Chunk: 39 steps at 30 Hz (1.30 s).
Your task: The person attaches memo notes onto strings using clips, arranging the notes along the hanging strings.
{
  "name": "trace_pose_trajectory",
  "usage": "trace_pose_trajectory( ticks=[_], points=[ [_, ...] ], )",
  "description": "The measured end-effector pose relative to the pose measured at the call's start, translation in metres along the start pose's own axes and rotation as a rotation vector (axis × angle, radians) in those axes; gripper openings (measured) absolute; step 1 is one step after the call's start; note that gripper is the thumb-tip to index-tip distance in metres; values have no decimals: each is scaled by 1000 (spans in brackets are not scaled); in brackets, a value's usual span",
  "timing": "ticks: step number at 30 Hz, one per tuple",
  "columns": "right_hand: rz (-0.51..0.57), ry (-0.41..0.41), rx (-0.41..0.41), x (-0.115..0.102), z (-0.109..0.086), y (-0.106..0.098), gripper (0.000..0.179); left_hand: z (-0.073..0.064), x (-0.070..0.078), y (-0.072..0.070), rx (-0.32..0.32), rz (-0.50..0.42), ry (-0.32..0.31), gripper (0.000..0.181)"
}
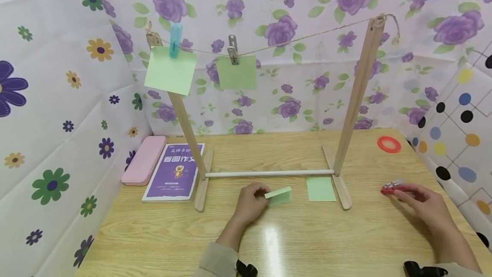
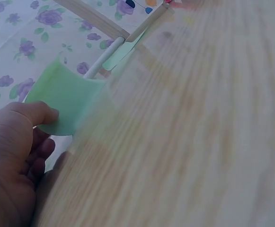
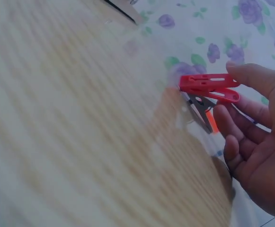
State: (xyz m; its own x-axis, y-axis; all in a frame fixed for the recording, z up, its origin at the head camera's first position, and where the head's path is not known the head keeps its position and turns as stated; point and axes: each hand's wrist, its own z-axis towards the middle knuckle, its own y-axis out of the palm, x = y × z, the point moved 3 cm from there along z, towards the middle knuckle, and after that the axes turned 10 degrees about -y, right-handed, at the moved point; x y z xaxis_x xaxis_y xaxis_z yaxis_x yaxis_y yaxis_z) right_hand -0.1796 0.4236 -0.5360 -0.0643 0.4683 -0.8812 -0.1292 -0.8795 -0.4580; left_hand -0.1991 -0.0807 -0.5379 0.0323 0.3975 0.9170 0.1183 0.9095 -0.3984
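Note:
My left hand (image 1: 250, 204) pinches a pale green paper note (image 1: 279, 195) by its left edge, low over the table; the left wrist view shows the note (image 2: 68, 99) curving up from thumb and fingers. At the right, my right hand (image 1: 430, 208) holds a red plastic clothespin (image 3: 203, 82) between thumb and fingertips, its end pointing left. Just behind the clothespin a metal clip (image 3: 201, 111) lies on the table, partly covered. Another green note (image 1: 321, 189) lies flat beside the rack's right foot.
A wooden rack (image 1: 355, 97) with a white crossbar (image 1: 269, 173) carries a twine line (image 1: 307, 36). From it hang two green notes, under a blue clothespin (image 1: 175, 39) and a metal clip (image 1: 232, 50). A purple book (image 1: 173, 178), pink case (image 1: 145, 159) and red ring (image 1: 389, 144) lie around.

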Motion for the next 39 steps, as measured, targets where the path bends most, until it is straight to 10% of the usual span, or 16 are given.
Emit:
trace_pose_trajectory(
  ticks=[12, 20, 27, 39],
  points=[
    [512, -43, 45, -13, 2, 21, 39, 0, 0, -3, 80, -84, -9, 11],
    [517, -32, 18, -25, 4, 31, 40, -4, -3, -9, 90, -163, -53, 11],
    [307, -152, -41, -43, 6, 41, 32, -4, -6, -11, 115, -367, -122, 15],
    [492, -251, -40, -61, 7, 54, 30, -3, -6, -12, 108, -536, -159, 18]
  ],
)
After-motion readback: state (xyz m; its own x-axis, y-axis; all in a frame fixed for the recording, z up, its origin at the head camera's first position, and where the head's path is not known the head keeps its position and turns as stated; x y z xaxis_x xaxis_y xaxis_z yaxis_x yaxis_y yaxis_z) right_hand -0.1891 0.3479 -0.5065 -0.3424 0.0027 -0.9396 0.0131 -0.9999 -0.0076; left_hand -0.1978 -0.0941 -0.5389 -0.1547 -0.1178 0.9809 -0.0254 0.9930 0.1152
